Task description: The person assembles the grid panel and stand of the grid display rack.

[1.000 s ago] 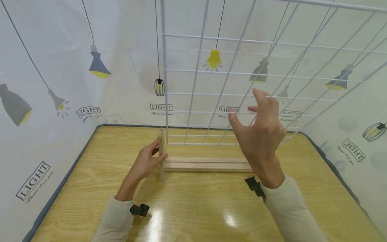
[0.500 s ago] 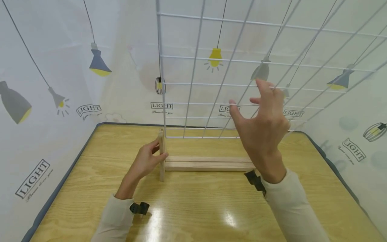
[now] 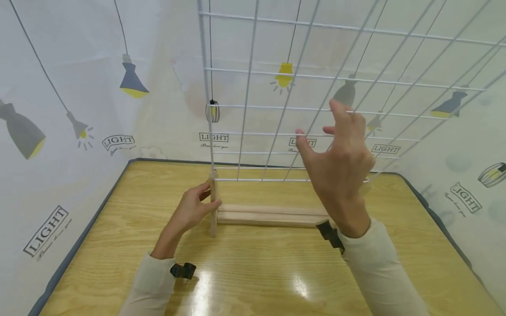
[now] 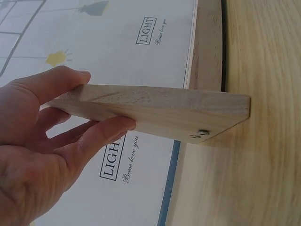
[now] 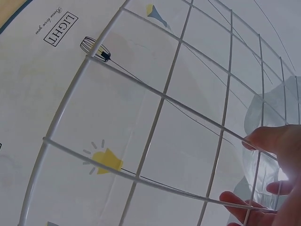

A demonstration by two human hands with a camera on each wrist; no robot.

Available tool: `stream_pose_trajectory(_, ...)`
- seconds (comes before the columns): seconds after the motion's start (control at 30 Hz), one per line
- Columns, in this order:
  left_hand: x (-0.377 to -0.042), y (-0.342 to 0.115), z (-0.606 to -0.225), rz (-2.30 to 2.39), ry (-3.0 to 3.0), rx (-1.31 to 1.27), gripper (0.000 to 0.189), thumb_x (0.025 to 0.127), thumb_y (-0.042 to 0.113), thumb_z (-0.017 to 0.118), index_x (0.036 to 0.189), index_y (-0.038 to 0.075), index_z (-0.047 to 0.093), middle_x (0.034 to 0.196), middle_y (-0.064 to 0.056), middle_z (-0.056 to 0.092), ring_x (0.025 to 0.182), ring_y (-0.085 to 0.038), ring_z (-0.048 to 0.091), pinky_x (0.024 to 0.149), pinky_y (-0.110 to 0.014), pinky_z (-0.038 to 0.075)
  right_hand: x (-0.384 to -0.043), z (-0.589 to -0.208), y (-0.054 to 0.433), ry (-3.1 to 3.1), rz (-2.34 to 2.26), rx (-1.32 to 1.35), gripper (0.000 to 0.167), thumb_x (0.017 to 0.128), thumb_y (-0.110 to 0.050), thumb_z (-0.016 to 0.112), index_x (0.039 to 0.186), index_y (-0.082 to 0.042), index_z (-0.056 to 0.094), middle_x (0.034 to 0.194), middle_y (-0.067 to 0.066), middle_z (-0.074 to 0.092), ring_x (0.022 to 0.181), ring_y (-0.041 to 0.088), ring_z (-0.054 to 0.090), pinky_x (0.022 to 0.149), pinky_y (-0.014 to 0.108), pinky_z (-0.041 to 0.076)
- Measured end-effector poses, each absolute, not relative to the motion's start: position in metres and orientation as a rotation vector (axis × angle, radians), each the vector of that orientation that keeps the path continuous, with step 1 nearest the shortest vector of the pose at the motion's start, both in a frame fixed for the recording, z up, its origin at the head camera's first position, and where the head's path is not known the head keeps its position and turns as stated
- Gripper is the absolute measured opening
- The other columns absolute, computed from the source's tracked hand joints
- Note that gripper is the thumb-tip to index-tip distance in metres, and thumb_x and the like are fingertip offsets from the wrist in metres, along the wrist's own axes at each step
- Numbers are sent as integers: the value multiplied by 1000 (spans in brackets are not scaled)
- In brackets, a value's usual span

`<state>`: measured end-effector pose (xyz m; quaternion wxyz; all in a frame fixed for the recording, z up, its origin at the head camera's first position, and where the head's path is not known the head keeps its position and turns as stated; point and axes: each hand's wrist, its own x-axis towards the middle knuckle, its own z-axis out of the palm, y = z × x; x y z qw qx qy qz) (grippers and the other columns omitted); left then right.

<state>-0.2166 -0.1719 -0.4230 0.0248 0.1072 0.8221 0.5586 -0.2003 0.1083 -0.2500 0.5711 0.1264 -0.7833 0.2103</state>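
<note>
My left hand [image 3: 189, 211] holds a narrow upright wooden board [image 3: 214, 227] near its top, thumb on one side and fingers on the other. Two screw heads [image 4: 203, 132] show low on the board's outer face in the left wrist view. From it, wooden rails [image 3: 269, 216] run to the right along the table. My right hand [image 3: 341, 171] holds up a white wire grid panel [image 3: 253, 180], with thumb and fingers curled at its wires [image 5: 163, 95]. The panel's lower left corner overlaps the board's top in the head view. My right hand and wrist hide the rails' right end.
The wood-grain table [image 3: 245, 272] lies beneath. White sheets printed with lamps [image 3: 134, 81] and lettering stand behind it and at both sides. A black wrist mount [image 3: 183, 271] sits at the left cuff, another [image 3: 330, 235] at the right.
The grid panel has shifted a little left, and its lower edge now sits higher in the head view, its corner at the board's top. My left hand stays on the board.
</note>
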Motion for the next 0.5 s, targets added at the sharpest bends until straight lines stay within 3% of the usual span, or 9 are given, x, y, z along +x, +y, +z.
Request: stream_pose_trajectory(0.5,-209,-174,-410,1649,2473,376,56,86,9,78,133,8,47,135,-19,48,140,-49,34,95,-51,55,-199,-247,108,-1863,458,255,56,83,-30,77,131,-9,56,106,21,63,82,29,74,43,31,24)
